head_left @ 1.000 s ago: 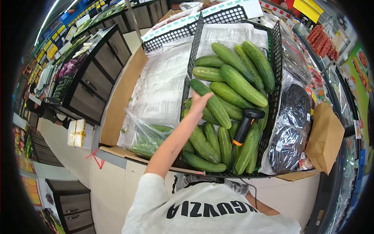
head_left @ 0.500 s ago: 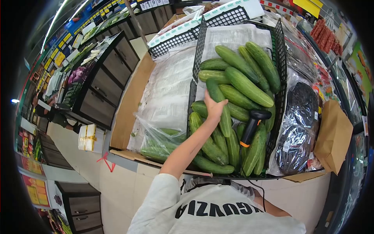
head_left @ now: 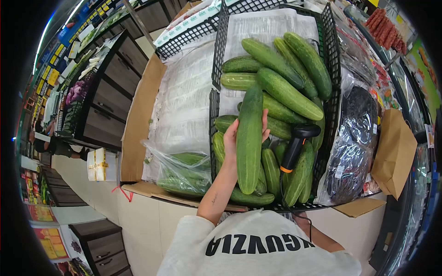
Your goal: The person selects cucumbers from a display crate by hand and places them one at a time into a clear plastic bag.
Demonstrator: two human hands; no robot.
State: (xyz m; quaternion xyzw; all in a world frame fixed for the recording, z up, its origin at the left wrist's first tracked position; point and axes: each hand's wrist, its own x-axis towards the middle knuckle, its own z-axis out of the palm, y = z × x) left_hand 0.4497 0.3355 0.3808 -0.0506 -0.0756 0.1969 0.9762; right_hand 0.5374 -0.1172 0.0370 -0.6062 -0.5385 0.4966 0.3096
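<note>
My left hand (head_left: 251,131) is wrapped round a large cucumber (head_left: 250,142), held lengthwise above the pile with its lower end toward me. Beneath it, several cucumbers (head_left: 291,94) lie on printed paper in a black plastic crate (head_left: 215,115). A black scanner (head_left: 293,149) with an orange tip rests on the pile beside the held cucumber, its cable running down over the crate edge. My right forearm (head_left: 322,237) bends in below the crate, and the fingers of my right hand are hidden.
Left of the crate are a paper-lined cardboard box (head_left: 138,129) and bagged cucumbers (head_left: 184,172). Dark wrapped packages (head_left: 347,161) and a brown paper bag (head_left: 393,154) lie to the right. Farther left, a person (head_left: 55,146) is by a produce stand (head_left: 108,94), near a white box (head_left: 97,164).
My left hand has lifted the cucumber off the pile and turned, so the cucumber now lies across my palm, nearer the camera. The view has shifted slightly.
</note>
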